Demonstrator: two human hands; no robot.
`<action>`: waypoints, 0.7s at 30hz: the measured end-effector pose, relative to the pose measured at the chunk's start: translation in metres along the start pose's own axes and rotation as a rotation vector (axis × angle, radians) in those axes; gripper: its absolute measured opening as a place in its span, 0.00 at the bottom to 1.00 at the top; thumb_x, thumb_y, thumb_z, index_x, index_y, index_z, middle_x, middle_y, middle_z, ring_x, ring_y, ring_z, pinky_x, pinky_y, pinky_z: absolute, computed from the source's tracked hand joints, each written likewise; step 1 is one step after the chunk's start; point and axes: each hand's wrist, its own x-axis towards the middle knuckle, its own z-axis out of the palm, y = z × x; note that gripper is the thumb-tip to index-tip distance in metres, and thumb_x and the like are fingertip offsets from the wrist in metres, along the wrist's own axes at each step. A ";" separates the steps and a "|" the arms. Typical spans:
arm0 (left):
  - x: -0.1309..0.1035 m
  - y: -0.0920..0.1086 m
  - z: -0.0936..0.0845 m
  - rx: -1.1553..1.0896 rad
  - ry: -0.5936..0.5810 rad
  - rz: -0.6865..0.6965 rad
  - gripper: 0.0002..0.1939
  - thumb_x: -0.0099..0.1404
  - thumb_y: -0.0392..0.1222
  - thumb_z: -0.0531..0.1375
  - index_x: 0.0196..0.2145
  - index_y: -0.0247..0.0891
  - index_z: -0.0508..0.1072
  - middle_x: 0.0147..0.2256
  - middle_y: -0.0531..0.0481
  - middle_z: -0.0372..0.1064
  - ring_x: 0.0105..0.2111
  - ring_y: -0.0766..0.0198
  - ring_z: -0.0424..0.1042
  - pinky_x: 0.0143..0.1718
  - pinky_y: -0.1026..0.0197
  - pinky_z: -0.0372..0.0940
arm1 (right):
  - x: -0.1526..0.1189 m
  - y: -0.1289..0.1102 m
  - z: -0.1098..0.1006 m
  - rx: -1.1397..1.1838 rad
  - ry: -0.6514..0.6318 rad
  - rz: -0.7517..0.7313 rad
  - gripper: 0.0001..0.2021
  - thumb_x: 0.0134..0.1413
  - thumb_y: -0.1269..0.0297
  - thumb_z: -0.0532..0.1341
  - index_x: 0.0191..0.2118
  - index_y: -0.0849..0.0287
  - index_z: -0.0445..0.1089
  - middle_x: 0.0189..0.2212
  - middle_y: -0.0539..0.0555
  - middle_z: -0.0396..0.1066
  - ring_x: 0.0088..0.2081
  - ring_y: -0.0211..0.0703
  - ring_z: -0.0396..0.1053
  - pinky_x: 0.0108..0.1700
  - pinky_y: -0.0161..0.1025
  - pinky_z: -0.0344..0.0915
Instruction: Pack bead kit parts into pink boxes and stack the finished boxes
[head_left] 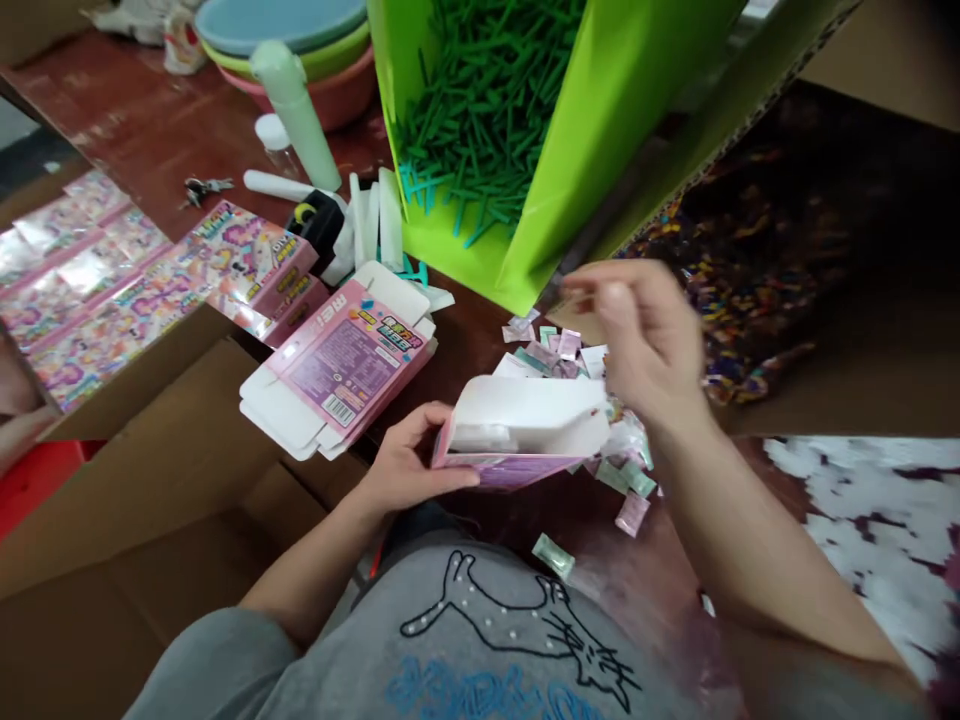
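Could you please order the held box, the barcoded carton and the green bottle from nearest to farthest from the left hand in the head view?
1. Held box, in the left hand.
2. Barcoded carton, just beyond the hand, to its left.
3. Green bottle, farther back, at upper left.

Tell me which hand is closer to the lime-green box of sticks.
Right: the right hand is raised beside the lime-green box, by its near corner. The left hand is farther off, lower in the picture, holding an open pink box.
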 end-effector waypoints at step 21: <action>-0.068 -0.019 -0.038 -0.030 0.442 -0.217 0.35 0.54 0.51 0.84 0.55 0.40 0.77 0.48 0.42 0.86 0.44 0.49 0.87 0.47 0.48 0.84 | 0.077 0.055 0.071 -0.798 -0.851 0.308 0.19 0.68 0.66 0.63 0.59 0.64 0.81 0.57 0.72 0.81 0.60 0.73 0.77 0.60 0.60 0.71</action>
